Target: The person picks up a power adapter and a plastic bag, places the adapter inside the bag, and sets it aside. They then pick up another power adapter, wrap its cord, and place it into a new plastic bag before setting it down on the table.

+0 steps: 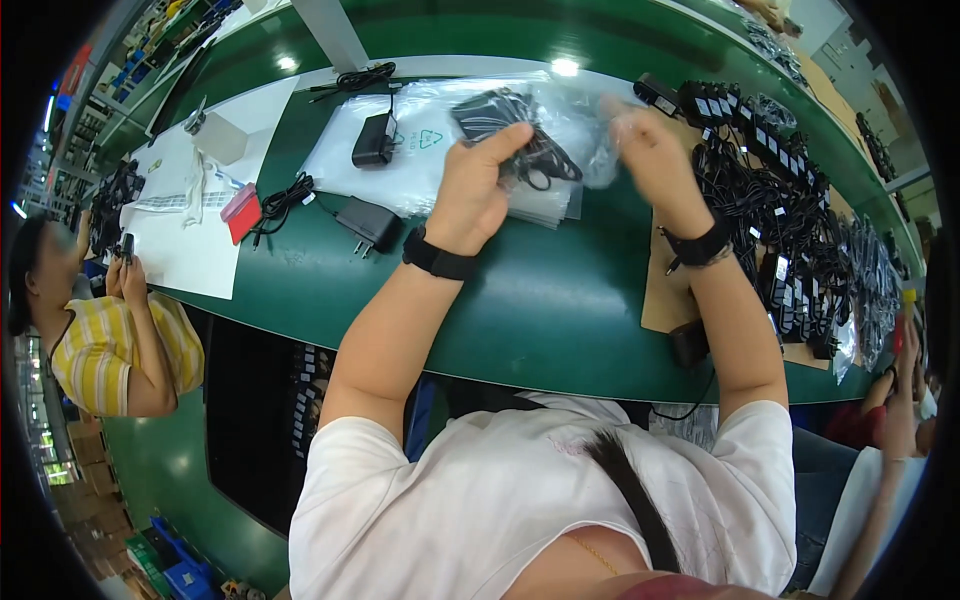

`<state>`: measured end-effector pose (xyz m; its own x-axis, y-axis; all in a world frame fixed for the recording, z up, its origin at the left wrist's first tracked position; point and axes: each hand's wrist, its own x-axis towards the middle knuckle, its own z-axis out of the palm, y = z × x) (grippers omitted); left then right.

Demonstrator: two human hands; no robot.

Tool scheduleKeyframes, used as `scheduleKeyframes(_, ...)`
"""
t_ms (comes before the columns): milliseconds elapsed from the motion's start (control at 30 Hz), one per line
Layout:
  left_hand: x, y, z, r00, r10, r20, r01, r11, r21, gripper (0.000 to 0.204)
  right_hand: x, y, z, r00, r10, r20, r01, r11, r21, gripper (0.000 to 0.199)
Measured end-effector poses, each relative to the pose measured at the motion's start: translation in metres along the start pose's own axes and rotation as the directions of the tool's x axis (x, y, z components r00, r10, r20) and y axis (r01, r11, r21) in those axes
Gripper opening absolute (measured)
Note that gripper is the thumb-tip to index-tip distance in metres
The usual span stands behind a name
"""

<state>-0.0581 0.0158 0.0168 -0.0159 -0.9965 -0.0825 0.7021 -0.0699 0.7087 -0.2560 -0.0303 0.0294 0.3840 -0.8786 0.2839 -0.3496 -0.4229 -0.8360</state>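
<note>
My left hand (472,195) is closed on a clear plastic bag (598,150) with a black power adapter (492,112) and its coiled cable inside. The thumb presses on the adapter end of the bag. Close by the bag's other end is my right hand (655,165), its fingers smeared by motion, so their grip does not show. Beneath lies a stack of flat clear bags (335,155). One black adapter (373,142) rests on that stack. Left of my left hand, another plug adapter (366,222) lies on the green table (480,310) with its coiled cable (288,205).
Many black adapters with cables (770,230) are heaped on cardboard (657,285) at the right. Bagged ones (868,290) lie beyond. A red pad (241,214) and a white sheet (215,260) are at the left. A co-worker in yellow stripes (125,350) sits there.
</note>
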Motion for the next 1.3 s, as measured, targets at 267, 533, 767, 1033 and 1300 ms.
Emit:
scheduleKeyframes(267, -0.006, -0.005, 0.007, 0.991, 0.132, -0.028, -0.133, 0.990, -0.044, 0.017, -0.006, -0.013, 0.015, 0.969, 0.248, -0.010, -0.202, 0.811, 0.550, 0.030)
scheduleKeyframes(533, 0.000, 0.003, -0.007, 0.978, 0.206, -0.019, -0.206, 0.969, -0.135, 0.022, -0.002, -0.007, -0.010, 0.958, 0.266, -0.105, -0.106, 0.670, 0.735, 0.061)
scheduleKeyframes(767, -0.018, -0.023, 0.018, 0.966, 0.254, 0.045, -0.249, 0.964, -0.096, 0.022, -0.013, -0.039, 0.039, 0.925, 0.269, 0.269, -0.367, 0.445, 0.816, 0.049)
scheduleKeyframes(1033, -0.009, 0.009, 0.009, 0.994, -0.034, 0.099, 0.002, 0.951, 0.309, 0.068, -0.002, -0.021, 0.024, 0.779, -0.619, -0.097, 0.543, 0.744, -0.389, 0.017)
scheduleKeyframes(1300, -0.009, -0.015, 0.005, 0.961, 0.270, 0.066, -0.269, 0.845, 0.462, 0.014, -0.008, -0.026, 0.036, 0.980, 0.189, -0.060, -0.123, 0.816, 0.564, 0.025)
